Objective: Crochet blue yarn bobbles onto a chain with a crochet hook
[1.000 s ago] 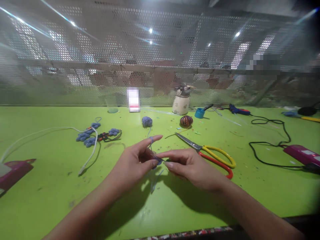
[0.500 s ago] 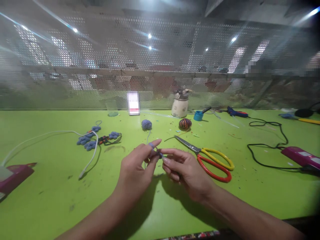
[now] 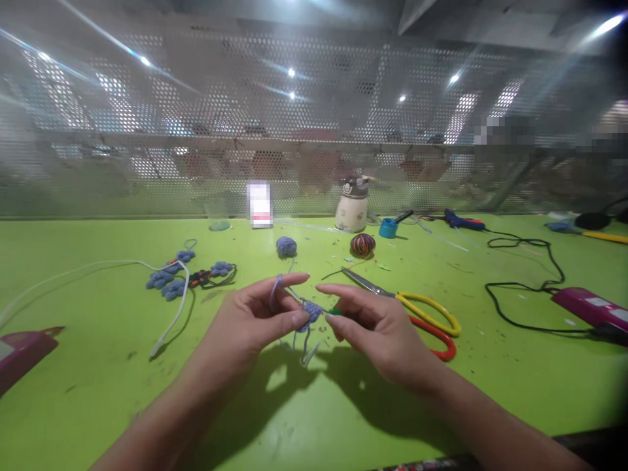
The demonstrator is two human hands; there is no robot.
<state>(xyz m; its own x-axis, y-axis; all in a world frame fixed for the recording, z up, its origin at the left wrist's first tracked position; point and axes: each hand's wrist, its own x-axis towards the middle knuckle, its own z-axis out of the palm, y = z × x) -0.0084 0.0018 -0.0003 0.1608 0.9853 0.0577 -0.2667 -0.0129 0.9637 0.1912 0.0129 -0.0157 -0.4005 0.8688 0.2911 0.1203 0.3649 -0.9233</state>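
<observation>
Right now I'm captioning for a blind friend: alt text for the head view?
The left hand pinches a purple yarn piece; the right hand holds a green-handled tool. Scissors and two yarn balls lie on the green table.

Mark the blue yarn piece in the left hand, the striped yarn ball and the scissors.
Blue yarn piece (image 3: 313, 313), head view: middle of its stitches.
Striped yarn ball (image 3: 362, 244), head view: its front.
Scissors (image 3: 371, 285), head view: the blades.

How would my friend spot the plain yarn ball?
On the green table, look past the left hand to the bright upright screen. In front, slightly right, sits the periwinkle yarn ball. It is one plain colour, while the multicoloured yarn ball farther right has orange stripes.
</observation>
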